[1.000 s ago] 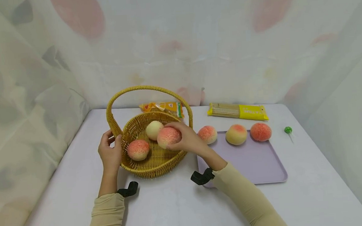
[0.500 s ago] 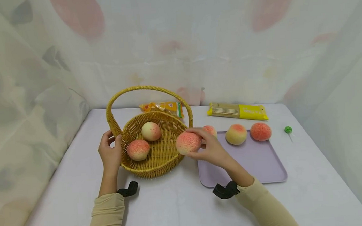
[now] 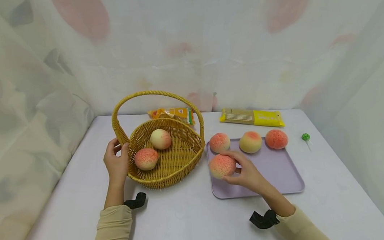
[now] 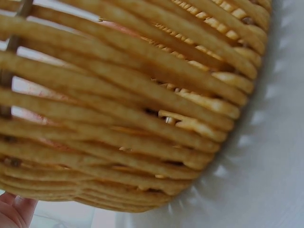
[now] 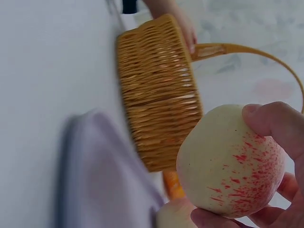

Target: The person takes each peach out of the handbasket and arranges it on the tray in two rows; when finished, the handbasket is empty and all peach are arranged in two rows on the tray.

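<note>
My right hand (image 3: 248, 173) grips a peach (image 3: 222, 166), pink-red above and cream below, over the left part of the lilac tray (image 3: 263, 176). In the right wrist view the peach (image 5: 230, 161) sits between thumb and fingers. My left hand (image 3: 116, 162) holds the left side of the wicker basket (image 3: 169, 179) where its tall arched handle meets the rim. Two peaches lie inside the basket: a red-speckled one (image 3: 146, 159) at the left and a paler one (image 3: 160, 139) behind it. Close weave of the basket (image 4: 118, 104) fills the left wrist view.
Along the tray's back edge sit three more peaches, a speckled one (image 3: 219, 143), a yellowish one (image 3: 250, 142) and a red one (image 3: 276, 139). Behind lie a yellow noodle packet (image 3: 252, 117) and an orange packet (image 3: 175, 114). A green lollipop (image 3: 306, 137) lies at the right.
My right hand has carried the peach out from over the basket, rightward and toward me, to above the tray. The pale peach in the basket shifted slightly left. My left hand stays put.
</note>
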Tool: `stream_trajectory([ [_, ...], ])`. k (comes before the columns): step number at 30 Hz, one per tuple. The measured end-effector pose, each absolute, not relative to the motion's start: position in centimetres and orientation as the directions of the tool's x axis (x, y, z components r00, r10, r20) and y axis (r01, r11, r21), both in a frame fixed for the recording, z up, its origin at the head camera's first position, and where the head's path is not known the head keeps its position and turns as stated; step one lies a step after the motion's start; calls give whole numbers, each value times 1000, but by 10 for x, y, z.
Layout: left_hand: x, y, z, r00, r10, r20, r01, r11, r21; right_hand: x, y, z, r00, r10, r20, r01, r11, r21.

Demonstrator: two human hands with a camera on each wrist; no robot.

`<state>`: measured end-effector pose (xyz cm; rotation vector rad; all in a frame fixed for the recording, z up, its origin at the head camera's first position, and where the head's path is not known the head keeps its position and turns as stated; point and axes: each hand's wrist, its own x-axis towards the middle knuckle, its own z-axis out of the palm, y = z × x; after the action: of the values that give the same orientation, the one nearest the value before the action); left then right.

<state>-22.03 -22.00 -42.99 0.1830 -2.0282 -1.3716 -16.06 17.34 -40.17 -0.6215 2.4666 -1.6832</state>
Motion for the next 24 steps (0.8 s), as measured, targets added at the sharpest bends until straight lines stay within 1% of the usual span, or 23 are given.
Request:
stream_trajectory([
  [8,-221,-221,-429,-769,-469,435,239,421,875,-137,175,-396,-904,-390,173,-327,373,-868],
  [19,-220,-220,-429,-773,-469,426,228,422,877,-131,177,-409,-894,-381,236,-401,445,-801],
  [24,-222,-222,-431,-774,-461,434,243,418,876,-131,179,-411,-890,-393,231,-403,442,-801],
])
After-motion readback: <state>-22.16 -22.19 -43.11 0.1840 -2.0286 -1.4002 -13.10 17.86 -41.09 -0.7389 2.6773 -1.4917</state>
